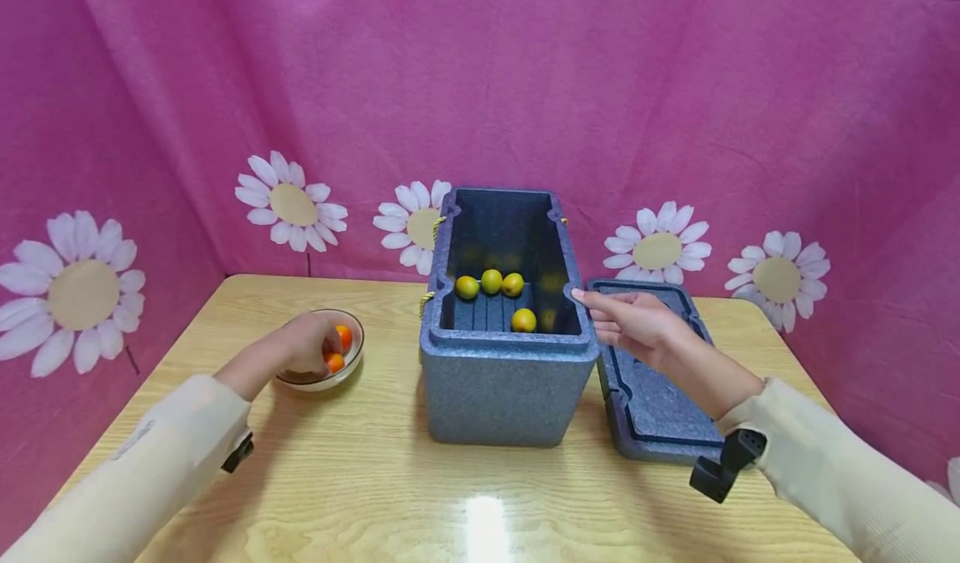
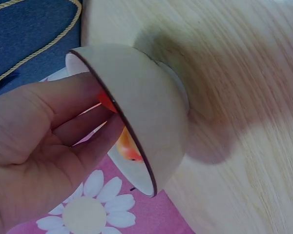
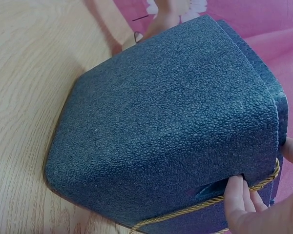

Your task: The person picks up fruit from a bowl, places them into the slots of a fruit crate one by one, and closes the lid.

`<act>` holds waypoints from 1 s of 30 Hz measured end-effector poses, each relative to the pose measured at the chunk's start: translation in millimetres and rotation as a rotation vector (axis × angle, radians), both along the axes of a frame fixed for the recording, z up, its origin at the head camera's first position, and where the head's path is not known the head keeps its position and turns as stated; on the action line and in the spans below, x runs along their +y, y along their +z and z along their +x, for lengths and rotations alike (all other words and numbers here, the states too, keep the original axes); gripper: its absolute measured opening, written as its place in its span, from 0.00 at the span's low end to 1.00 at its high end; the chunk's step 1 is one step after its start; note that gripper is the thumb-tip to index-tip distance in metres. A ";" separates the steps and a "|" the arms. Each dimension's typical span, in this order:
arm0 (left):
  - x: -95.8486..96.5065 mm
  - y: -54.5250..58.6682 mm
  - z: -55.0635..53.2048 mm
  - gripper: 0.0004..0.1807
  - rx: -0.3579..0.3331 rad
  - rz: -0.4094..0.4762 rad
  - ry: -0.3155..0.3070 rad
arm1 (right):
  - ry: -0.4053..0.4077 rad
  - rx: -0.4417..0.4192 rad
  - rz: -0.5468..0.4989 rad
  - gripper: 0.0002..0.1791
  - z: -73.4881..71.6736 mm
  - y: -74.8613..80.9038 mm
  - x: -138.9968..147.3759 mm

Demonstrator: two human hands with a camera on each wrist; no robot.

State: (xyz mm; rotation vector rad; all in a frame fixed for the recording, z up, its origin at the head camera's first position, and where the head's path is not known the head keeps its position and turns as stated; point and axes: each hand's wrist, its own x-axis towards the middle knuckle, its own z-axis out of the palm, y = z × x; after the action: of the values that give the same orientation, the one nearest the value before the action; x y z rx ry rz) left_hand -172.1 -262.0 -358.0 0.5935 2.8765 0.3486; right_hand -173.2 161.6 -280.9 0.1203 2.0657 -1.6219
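Note:
My left hand (image 1: 309, 342) reaches into a white bowl (image 1: 318, 385) with a dark rim, standing on the left of the table. Thumb and fingers close around a small orange-red fruit (image 2: 106, 101), and the bowl wall hides the fingertips. A second orange fruit (image 2: 128, 147) lies beside it in the bowl. My right hand (image 1: 637, 321) grips the right side of a tall grey foam box (image 1: 502, 396). Its thumb lies on the rim, while the fingers hook into the side slot by the yellow rope (image 3: 185, 209). Several yellow fruits (image 1: 523, 321) lie on the box floor.
The box lid (image 1: 667, 392) lies flat on the table to the right of the box, partly beneath my right forearm. A pink cloth (image 1: 502, 80) with white daisies hangs behind and along both sides of the wooden table (image 1: 360, 480).

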 end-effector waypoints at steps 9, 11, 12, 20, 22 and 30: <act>-2.7 7.6 4.9 0.15 -0.039 0.095 0.041 | 0.006 0.004 0.003 0.47 -0.2 -0.5 0.5; -4.7 8.9 5.7 0.15 -0.040 0.113 0.045 | 0.004 0.003 0.000 0.48 -0.1 -0.7 0.6; -6.0 9.2 5.8 0.16 -0.045 0.130 0.050 | 0.002 0.002 -0.003 0.48 -0.1 -0.7 0.6; -15.5 8.9 4.0 0.16 -0.074 0.223 0.077 | -0.001 -0.002 -0.025 0.47 -0.8 -0.6 0.7; -17.1 9.6 4.0 0.16 -0.075 0.226 0.085 | -0.005 -0.004 -0.030 0.47 -1.0 -0.5 0.5; -17.4 17.2 6.7 0.19 -0.046 0.246 0.114 | -0.020 -0.010 -0.048 0.48 -0.1 -0.6 0.1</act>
State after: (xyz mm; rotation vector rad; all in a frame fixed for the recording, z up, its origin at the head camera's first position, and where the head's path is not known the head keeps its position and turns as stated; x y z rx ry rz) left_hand -165.4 -279.5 -340.8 0.4531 2.8503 0.7309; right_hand -173.2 161.7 -281.5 0.1322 2.0222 -1.6784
